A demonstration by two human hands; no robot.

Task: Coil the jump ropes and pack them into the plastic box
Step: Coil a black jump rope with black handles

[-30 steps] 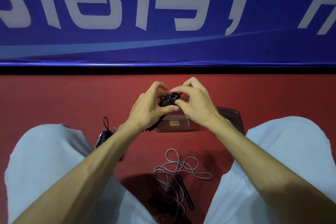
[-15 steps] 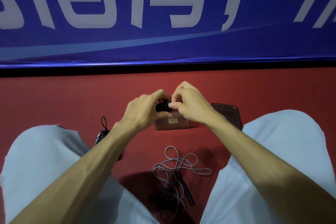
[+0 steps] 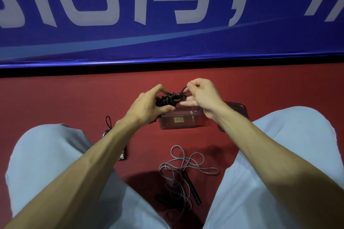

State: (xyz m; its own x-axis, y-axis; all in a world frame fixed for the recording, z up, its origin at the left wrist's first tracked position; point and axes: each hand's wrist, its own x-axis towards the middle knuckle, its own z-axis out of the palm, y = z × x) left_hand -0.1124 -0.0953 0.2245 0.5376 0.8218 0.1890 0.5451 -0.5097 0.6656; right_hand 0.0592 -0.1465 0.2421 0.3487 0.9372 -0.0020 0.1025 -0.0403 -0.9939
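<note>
- A blue banner [image 3: 167, 42] with large white characters runs along the far edge of the red floor [image 3: 55, 98].
- A person's two knees in light grey trousers [image 3: 46, 163] frame the near edge.
- The grey jump rope [image 3: 186, 165] lies loose and tangled on the floor between the knees, with its black handles beside it.
- The clear plastic box [image 3: 178, 121] sits open on the mid-floor, directly below the hands.
- A tinted plastic piece [image 3: 240, 109] lies just right of it, partly hidden by the right wrist.
- The left hand [image 3: 147, 106] has its fingers curled round the coiled black jump rope [image 3: 169, 98], held above the box.
- The right hand [image 3: 202, 96] pinches a loop at the bundle's right end.
- A black cord loop [image 3: 108, 124] lies by the left forearm and is mostly hidden.
</note>
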